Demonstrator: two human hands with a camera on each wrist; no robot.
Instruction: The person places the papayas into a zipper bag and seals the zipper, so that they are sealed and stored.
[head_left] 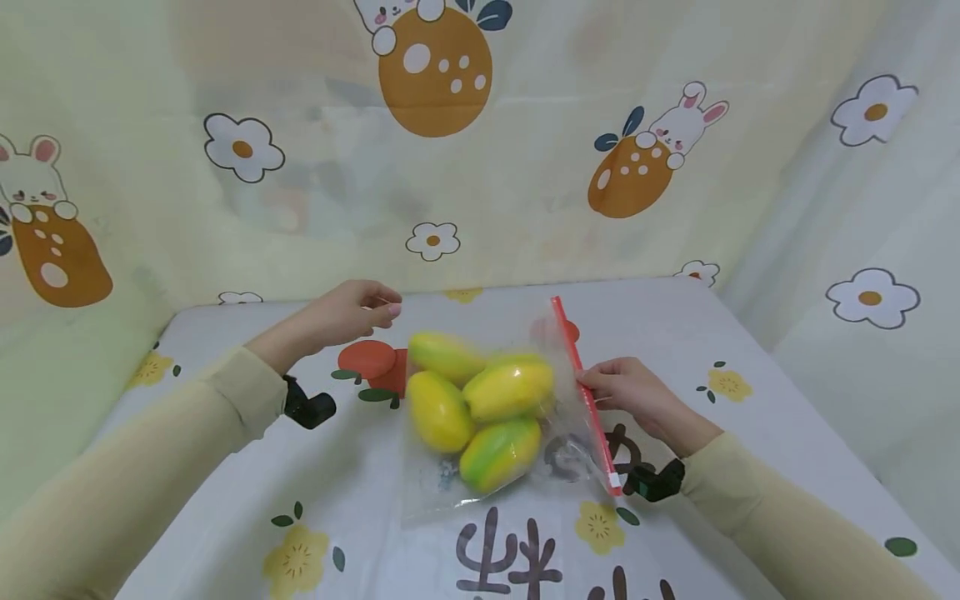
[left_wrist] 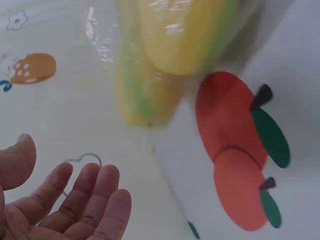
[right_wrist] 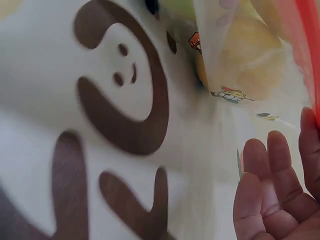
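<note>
A clear zip bag with a red zip strip along its right side holds several yellow-green mangoes. My right hand pinches that strip near its middle between thumb and fingertips; in the right wrist view the other fingers are loosely bent beside the bag. Off the bag's upper left, my left hand is empty, its fingers relaxed and apart from the plastic. The left wrist view has its palm turned up below the bagged mangoes. A white slider sits at the strip's near end.
Under the bag lies a white tablecloth printed with fruit, flowers and dark lettering. A patterned curtain closes off the back, with more cloth along both sides. Each wrist wears a small black camera.
</note>
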